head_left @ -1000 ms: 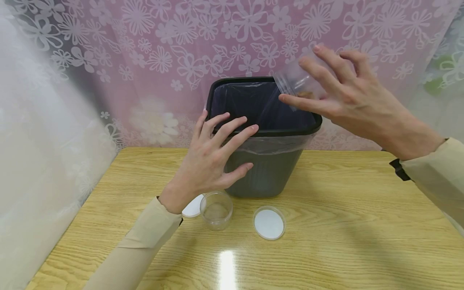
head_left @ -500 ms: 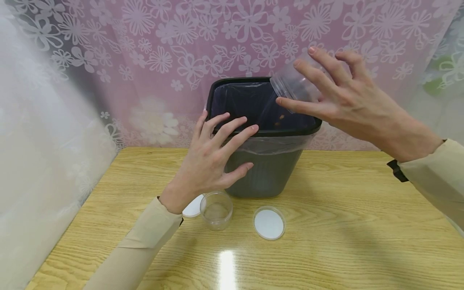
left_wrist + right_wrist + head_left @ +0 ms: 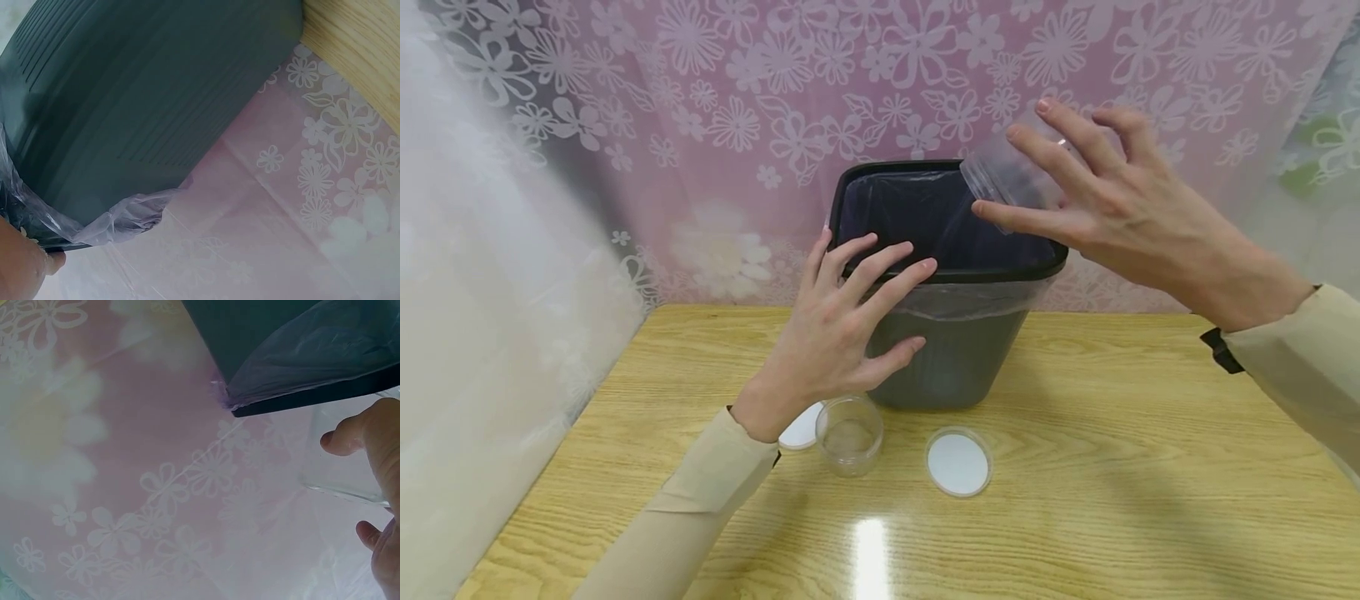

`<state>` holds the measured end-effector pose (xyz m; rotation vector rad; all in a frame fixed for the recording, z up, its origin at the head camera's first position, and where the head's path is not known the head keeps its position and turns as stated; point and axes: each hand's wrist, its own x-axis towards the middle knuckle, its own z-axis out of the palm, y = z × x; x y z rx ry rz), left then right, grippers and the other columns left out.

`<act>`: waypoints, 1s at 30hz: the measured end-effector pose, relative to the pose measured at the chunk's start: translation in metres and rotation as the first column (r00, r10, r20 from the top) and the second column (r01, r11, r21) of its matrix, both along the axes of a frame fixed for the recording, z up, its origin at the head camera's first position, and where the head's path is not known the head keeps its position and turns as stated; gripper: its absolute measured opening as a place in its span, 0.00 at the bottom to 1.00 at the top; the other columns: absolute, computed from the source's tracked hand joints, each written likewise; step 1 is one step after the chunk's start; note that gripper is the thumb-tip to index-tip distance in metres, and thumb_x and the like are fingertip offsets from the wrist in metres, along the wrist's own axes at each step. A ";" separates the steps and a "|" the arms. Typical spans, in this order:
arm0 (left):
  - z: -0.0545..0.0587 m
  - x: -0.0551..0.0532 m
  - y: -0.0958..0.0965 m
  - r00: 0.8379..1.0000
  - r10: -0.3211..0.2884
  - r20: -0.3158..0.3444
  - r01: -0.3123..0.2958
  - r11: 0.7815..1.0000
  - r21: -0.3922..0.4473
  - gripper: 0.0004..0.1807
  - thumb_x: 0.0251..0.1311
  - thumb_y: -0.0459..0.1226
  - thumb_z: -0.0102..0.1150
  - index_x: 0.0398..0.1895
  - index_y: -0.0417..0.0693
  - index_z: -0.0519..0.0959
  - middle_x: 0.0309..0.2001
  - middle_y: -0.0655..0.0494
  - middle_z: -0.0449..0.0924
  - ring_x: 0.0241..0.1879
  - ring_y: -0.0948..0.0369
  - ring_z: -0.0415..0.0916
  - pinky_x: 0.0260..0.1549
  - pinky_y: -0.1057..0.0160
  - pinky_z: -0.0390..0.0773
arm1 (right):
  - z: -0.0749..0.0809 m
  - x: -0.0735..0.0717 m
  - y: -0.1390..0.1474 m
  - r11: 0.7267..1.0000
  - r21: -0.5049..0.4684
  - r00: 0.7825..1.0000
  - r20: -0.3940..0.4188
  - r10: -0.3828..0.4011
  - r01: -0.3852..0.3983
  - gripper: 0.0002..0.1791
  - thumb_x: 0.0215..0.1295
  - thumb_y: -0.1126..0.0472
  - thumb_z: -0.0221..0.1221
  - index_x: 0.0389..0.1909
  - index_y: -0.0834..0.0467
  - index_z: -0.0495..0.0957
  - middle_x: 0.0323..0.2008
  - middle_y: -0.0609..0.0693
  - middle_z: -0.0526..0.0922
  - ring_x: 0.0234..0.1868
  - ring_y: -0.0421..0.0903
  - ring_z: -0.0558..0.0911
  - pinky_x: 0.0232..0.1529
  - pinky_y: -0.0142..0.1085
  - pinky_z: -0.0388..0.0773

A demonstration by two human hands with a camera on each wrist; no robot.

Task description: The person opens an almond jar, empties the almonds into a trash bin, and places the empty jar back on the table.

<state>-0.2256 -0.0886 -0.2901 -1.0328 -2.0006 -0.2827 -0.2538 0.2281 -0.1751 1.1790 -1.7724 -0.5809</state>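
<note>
My right hand (image 3: 1112, 192) grips a clear plastic jar (image 3: 1011, 179), tilted with its mouth over the right side of a dark trash bin (image 3: 943, 358). Nothing shows inside the jar. In the right wrist view, the jar (image 3: 340, 472) is beside the bin's rim, thumb across its wall. My left hand (image 3: 842, 321) rests with spread, fairly straight fingers against the near left corner of the bin, fingertips at the rim and thumb in front of its wall. A thin clear liner (image 3: 125, 219) is folded over the bin's rim.
In front of the bin a second clear jar (image 3: 850, 442) stands on the wooden table (image 3: 1112, 400). A round lid with a white disc (image 3: 957, 463) lies to its right, and another white lid (image 3: 801, 425) is partly behind it. A pink floral curtain (image 3: 737, 125) hangs behind.
Small brown pieces in the tilted jar have dropped into the bin. My right hand has shifted slightly left with the jar and turned its mouth further down. My left hand has stayed put.
</note>
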 end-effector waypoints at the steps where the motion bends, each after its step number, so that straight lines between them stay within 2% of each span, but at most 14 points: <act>1: 0.000 0.000 0.000 1.000 0.001 0.000 -0.001 1.000 0.001 0.39 0.59 0.58 0.65 0.74 0.61 0.69 0.71 0.52 0.70 0.71 0.43 0.63 0.74 0.30 0.50 | 0.001 -0.001 0.001 1.000 -0.004 1.000 0.006 -0.001 0.001 0.54 0.49 0.80 0.69 0.75 0.40 0.65 0.73 0.67 0.63 0.73 0.68 0.64 0.59 0.64 0.68; 6: 0.000 0.000 0.000 1.000 0.001 0.001 -0.001 1.000 0.004 0.38 0.60 0.58 0.65 0.74 0.61 0.69 0.71 0.52 0.70 0.71 0.43 0.63 0.74 0.30 0.49 | 0.005 -0.006 0.002 1.000 -0.007 0.998 0.052 -0.017 0.018 0.55 0.46 0.78 0.73 0.75 0.41 0.65 0.71 0.69 0.62 0.72 0.70 0.64 0.58 0.66 0.67; 10: -0.001 0.001 0.000 1.000 0.001 0.005 -0.001 1.000 0.001 0.39 0.60 0.58 0.64 0.74 0.61 0.69 0.71 0.52 0.70 0.72 0.43 0.62 0.74 0.30 0.49 | 0.003 -0.003 -0.003 0.999 0.032 0.999 0.035 -0.012 0.011 0.56 0.47 0.78 0.72 0.76 0.41 0.64 0.71 0.70 0.62 0.71 0.70 0.64 0.58 0.65 0.68; 14: -0.003 0.001 0.000 1.000 0.003 0.011 -0.003 1.000 -0.005 0.39 0.61 0.59 0.64 0.74 0.61 0.68 0.71 0.52 0.70 0.72 0.44 0.62 0.74 0.30 0.50 | 0.000 -0.001 -0.004 1.000 0.003 1.000 0.020 0.023 -0.023 0.54 0.49 0.79 0.70 0.75 0.40 0.65 0.71 0.69 0.64 0.71 0.69 0.65 0.58 0.64 0.69; 19: -0.004 0.000 0.002 1.000 -0.007 -0.001 0.007 1.000 0.002 0.39 0.60 0.58 0.65 0.74 0.61 0.69 0.71 0.52 0.70 0.71 0.43 0.63 0.74 0.30 0.50 | 0.002 -0.005 0.005 0.998 -0.065 0.998 0.066 0.023 -0.019 0.59 0.37 0.78 0.77 0.73 0.40 0.68 0.70 0.68 0.64 0.71 0.69 0.64 0.58 0.65 0.66; 21: -0.004 0.000 0.002 1.000 -0.009 -0.006 0.009 1.000 0.007 0.39 0.60 0.58 0.65 0.74 0.60 0.69 0.71 0.52 0.70 0.71 0.43 0.63 0.74 0.29 0.50 | 0.001 -0.004 0.005 0.997 -0.074 0.997 0.070 0.032 -0.027 0.59 0.36 0.77 0.77 0.72 0.40 0.68 0.70 0.68 0.65 0.71 0.70 0.65 0.58 0.65 0.66; 26: -0.002 0.000 0.001 1.000 -0.006 -0.010 0.006 1.000 0.013 0.39 0.59 0.57 0.66 0.73 0.61 0.69 0.70 0.52 0.71 0.71 0.43 0.63 0.74 0.29 0.50 | 0.001 0.002 0.000 0.996 -0.078 0.997 0.061 0.048 -0.043 0.55 0.44 0.78 0.73 0.73 0.40 0.68 0.70 0.68 0.66 0.71 0.69 0.66 0.59 0.65 0.67; 30: -0.001 0.000 0.000 1.000 -0.007 -0.006 0.007 1.000 0.015 0.39 0.59 0.56 0.66 0.73 0.60 0.69 0.71 0.51 0.70 0.72 0.42 0.62 0.74 0.29 0.50 | 0.003 0.005 0.000 0.995 -0.095 0.995 0.095 0.037 -0.028 0.61 0.35 0.78 0.75 0.74 0.40 0.67 0.71 0.68 0.64 0.72 0.69 0.64 0.59 0.66 0.66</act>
